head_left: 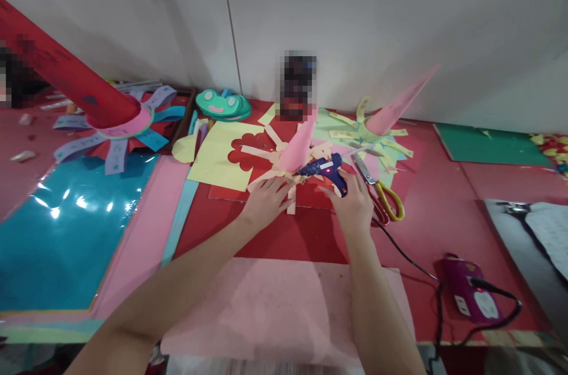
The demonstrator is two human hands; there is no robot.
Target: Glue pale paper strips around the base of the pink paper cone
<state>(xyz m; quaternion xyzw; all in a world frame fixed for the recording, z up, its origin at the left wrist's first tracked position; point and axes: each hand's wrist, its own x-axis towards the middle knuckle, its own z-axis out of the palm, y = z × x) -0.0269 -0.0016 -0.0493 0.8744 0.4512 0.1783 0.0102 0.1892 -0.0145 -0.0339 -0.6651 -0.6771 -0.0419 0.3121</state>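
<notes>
My right hand [357, 202] grips a dark blue hot glue gun [329, 169] with a small red light on its side. The gun's nozzle points left, at the foot of a pink paper cone [296, 147]. Pale paper strips [258, 154] spread out around the cone's base. My left hand [268, 202] rests beside that base, its fingers stretched over the strips on the near side; its fingertips are partly hidden there. Just right of my right hand lie scissors with yellow handles [390, 200]. Behind them, another pink cone [402, 104] stands tilted on yellow-green strips.
A black cord runs from the glue gun to a purple power box [473, 292]. Red paper [270, 239] lies underneath. Green frog cutouts [224, 106], a red tube [84, 76] with strips, a glossy blue sheet [66, 245] and a clipboard [528, 245] surround the work. A wall rises behind.
</notes>
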